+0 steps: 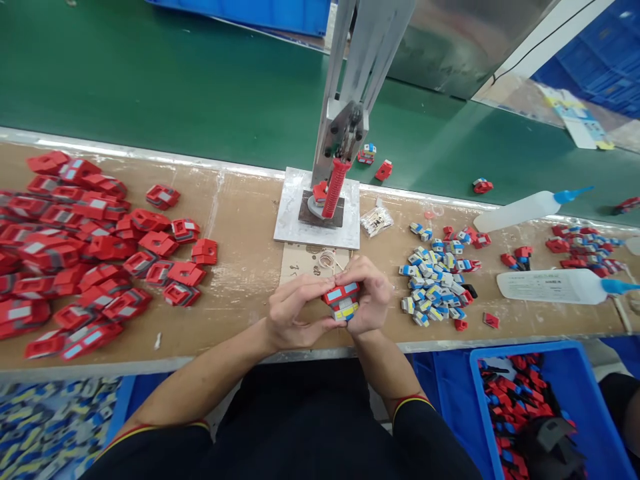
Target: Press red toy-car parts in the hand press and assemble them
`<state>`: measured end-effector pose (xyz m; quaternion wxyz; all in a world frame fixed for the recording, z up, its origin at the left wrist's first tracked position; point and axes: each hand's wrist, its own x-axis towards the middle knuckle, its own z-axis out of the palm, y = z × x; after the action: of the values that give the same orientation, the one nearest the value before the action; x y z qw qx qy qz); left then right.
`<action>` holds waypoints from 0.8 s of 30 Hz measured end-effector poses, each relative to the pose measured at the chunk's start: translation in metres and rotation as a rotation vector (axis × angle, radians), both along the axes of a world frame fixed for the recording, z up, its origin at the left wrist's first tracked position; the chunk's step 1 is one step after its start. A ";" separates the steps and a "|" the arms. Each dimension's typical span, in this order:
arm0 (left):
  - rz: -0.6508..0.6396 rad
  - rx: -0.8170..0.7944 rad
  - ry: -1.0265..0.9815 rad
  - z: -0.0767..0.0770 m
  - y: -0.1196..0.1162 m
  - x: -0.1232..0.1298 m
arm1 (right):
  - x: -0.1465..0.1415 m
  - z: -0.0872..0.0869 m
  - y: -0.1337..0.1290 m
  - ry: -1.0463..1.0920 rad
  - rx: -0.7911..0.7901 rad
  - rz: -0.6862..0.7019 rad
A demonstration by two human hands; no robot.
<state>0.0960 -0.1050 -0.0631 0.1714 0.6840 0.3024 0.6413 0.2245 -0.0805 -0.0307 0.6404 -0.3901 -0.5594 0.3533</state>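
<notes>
Between my two hands, over the front of the workbench, is a toy vehicle body with a red upper part, light blue windows and a grey, yellow and blue lower part. My left hand grips it from the left, thumb along its lower edge. My right hand wraps round its right side. Just beyond my fingertips, a small ring of string or wire lies on a stained card. Behind it stands a hand press with a red handle and a red part under it on a pale base plate.
Many red shells are heaped at left. On the right lie a pile of blue-white parts, a bag of cotton swabs and two squeeze bottles. Blue bins with parts stand below the bench; a green conveyor runs behind.
</notes>
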 end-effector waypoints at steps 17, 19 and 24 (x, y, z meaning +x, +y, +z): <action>0.057 -0.046 0.033 0.013 -0.014 0.001 | -0.007 0.013 -0.007 0.093 -0.011 -0.038; -0.095 -0.206 -0.087 0.012 -0.011 0.002 | -0.014 0.010 -0.004 0.098 -0.016 -0.044; -0.377 -0.519 -0.381 0.008 0.027 -0.023 | -0.018 -0.001 0.022 -0.019 -0.056 0.072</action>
<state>0.0727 -0.0783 -0.0548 0.5074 0.5297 0.2863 0.6164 0.2066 -0.0584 -0.0312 0.6108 -0.3908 -0.5689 0.3880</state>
